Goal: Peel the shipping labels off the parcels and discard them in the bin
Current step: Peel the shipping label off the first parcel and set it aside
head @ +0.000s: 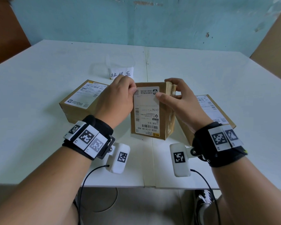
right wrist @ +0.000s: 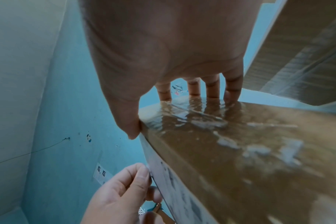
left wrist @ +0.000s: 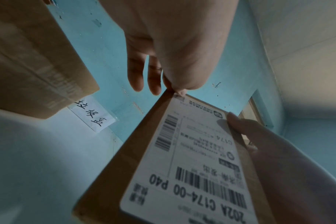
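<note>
barely begun, i'd say. the middle parcel [head: 152, 111] stands on end near the front edge of the tabletop [head: 39, 65], its label [head: 147, 109] still stuck on nearly all over. the left hand [head: 116, 101] pinches the label's top corner between thumb and fingers [left wrist: 179, 88], the other fingers hanging loose, so the peel looks only just started. the right hand [head: 180, 96] steadies the parcel, thumb pressed on the label's face and fingers spread over the taped side.

two more parcels lie flat, one toward the left [head: 81, 101], one toward the right edge [head: 212, 111], both with labels still on. the bin [head: 120, 67], a clear tub with a handwritten tag, sits behind the middle parcel toward the back edge; i see nothing in it.

the tabletop is white, with a seam down the middle. behind it is a scuffed pale blue wall, with brown boards leaning at both sides.
</note>
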Demonstrator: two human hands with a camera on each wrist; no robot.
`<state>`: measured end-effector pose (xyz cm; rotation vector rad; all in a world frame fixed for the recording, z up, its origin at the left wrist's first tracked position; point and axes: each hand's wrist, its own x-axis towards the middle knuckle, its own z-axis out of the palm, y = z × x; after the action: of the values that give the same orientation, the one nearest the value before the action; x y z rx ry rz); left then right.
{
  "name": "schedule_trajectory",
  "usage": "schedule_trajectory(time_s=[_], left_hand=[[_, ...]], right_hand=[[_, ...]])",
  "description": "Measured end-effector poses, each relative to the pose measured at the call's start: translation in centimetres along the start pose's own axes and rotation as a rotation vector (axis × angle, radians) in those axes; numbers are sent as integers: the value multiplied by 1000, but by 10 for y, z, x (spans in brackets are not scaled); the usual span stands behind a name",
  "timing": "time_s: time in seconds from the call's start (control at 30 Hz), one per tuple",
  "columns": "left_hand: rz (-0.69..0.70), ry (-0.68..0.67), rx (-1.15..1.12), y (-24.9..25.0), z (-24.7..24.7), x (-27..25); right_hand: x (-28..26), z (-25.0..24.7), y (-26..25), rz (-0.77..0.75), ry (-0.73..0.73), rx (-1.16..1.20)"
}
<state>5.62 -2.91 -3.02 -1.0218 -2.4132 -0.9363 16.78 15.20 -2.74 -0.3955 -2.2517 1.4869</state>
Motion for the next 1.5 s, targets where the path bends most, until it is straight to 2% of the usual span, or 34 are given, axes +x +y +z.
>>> schedule_trajectory(time_s=[0.17,0.37,0.57,0.7,0.87,1.3,1.5], left_hand=[[15,-32,-37,2,0,-1],[31,3,-59,2,0,-3],[-25,11,-48,2,1,-4],[20,46,-10,-1,1,-3],[48,28,4,-1,2,-2],[13,-16,-29,2,4,-2],[22,28,-31,3,2,-4]], right_hand=[[0,0,-1,-3,18,13],[-1,-1,-4,-12,30,63],[1,0,0,-22,37,53],[2,0,0,-34,24,53],[2,0,0,-39,20,69],[4,1,3,-35,33,42],[4,0,4,-19,42,48]])
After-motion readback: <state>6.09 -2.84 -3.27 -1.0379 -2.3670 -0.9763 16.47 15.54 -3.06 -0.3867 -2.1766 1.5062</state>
